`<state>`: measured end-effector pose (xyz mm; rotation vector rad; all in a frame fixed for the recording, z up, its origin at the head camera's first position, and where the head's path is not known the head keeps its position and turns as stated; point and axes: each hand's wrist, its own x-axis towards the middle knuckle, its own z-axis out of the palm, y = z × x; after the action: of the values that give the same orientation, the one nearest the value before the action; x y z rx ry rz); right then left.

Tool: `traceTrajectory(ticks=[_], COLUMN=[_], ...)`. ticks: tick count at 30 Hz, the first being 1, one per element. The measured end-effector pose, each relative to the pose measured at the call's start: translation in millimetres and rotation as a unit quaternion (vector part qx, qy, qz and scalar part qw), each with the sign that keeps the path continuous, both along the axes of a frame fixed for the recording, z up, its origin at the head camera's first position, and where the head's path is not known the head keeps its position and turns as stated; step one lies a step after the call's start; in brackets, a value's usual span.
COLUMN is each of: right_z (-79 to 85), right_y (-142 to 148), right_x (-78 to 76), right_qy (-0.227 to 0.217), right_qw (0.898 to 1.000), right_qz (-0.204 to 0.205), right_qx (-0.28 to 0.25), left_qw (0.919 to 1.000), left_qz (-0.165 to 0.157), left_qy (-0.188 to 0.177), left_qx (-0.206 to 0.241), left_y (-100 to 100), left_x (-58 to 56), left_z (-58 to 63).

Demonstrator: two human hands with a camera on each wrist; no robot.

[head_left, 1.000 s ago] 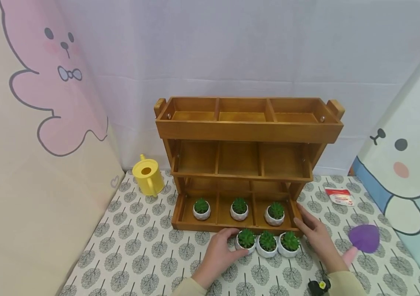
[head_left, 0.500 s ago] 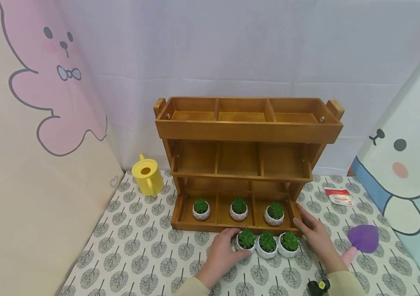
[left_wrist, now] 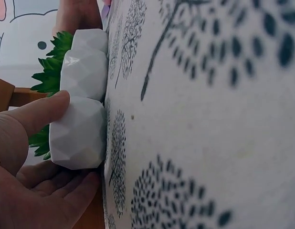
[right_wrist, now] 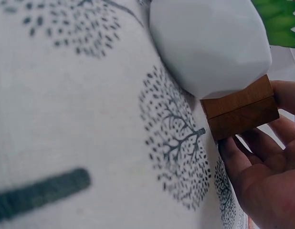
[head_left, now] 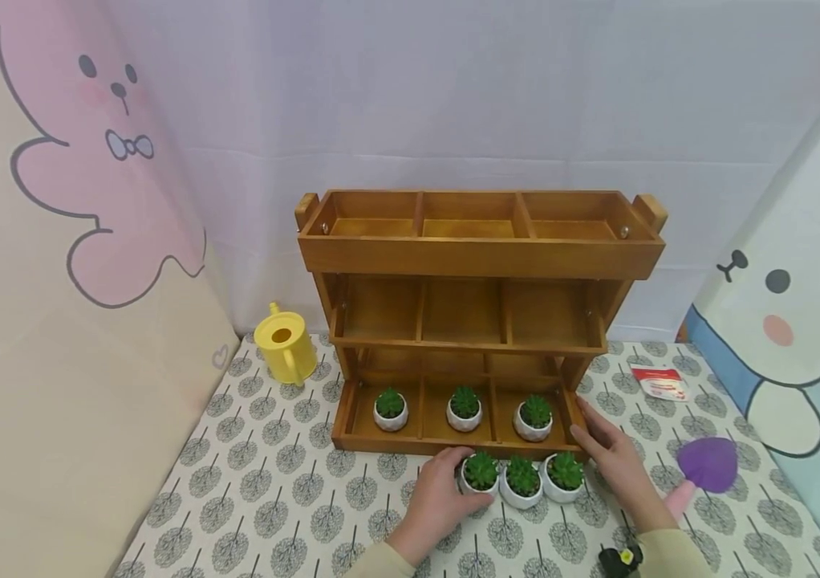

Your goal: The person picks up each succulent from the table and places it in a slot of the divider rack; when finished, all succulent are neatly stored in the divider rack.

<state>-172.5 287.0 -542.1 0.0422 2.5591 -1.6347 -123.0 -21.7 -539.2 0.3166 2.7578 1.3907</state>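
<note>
Pinching the leftmost front pot between thumb and fingers, the left hand has it upright on the printed cloth, just before the wooden shelf. The middle front pot touches it; a sideways nudge could, I'd judge, knock both askew. The right hand grips the bottom tray; jerking that might topple the three potted plants inside.

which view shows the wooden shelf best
The head view: it shows all three tiers of the wooden shelf. The left wrist view catches only partial bits of it, and the right wrist view just a lower corner at the right hand.
</note>
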Motion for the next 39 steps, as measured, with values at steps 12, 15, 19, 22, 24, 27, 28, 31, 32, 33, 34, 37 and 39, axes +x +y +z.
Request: traceTrajectory(ticks=[12, 15, 19, 22, 24, 27, 28, 31, 32, 33, 34, 37, 39], right_z=[-0.6, -1.2, -1.3, -0.7, -0.2, 0.1, 0.1, -0.2, -0.3, -0.3, -0.3, 0.1, 0.3], right_y=[0, 1, 1, 0, 1, 1, 1, 1, 1, 1, 1, 1, 1], right_x=[-0.1, -0.1, 0.0, 0.0, -0.1, -0.4, -0.5, -0.6, -0.6, -0.4, -0.3, 0.1, 0.2], right_qy=[0.004, 0.003, 0.000, 0.001, 0.003, 0.005, 0.005, 0.003, 0.002, 0.002, 0.002, 0.002, 0.002], right_qw=[1.000, 1.000, 1.000, 1.000, 1.000, 1.000, 1.000, 1.000, 1.000, 1.000, 1.000, 1.000, 1.000], right_qz=[0.003, 0.003, 0.003, 0.002, 0.002, 0.002, 0.002, 0.002, 0.003, 0.002, 0.002, 0.003, 0.002], right_qx=[0.001, 0.000, -0.001, -0.001, 0.000, 0.003, 0.004, 0.004, 0.004, 0.004, 0.003, 0.003, 0.002], left_qw=[0.9996, 0.9995, 0.9993, 0.9990, 0.9988, 0.9988, 0.9988, 0.9988, 0.9988, 0.9988, 0.9988, 0.9990, 0.9990], left_qz=[-0.006, -0.006, -0.005, -0.005, -0.005, -0.004, -0.005, -0.006, -0.006, -0.006, -0.006, -0.004, -0.003], left_qy=[-0.002, -0.003, 0.000, 0.005, 0.007, 0.007, 0.007, 0.003, 0.002, 0.006, 0.007, 0.019, 0.025], left_qx=[0.029, 0.030, 0.036, 0.045, 0.049, 0.048, 0.048, 0.048, 0.048, 0.048, 0.048, 0.040, 0.038], left_y=[-2, -2, -2, -3, -4, -5, -6, -7, -8, -8, -9, -10, -11], left_x=[-2.0, -1.6, -0.4, 0.4, 0.7, 0.4, 0.1, -0.6, -0.8, -0.8, -0.9, -0.5, -0.4], left_z=[-4.1, -3.6, -1.6, -0.7, -0.6, -1.1, -1.5, -1.6, -1.6, -1.2, -1.1, 0.7, 2.6])
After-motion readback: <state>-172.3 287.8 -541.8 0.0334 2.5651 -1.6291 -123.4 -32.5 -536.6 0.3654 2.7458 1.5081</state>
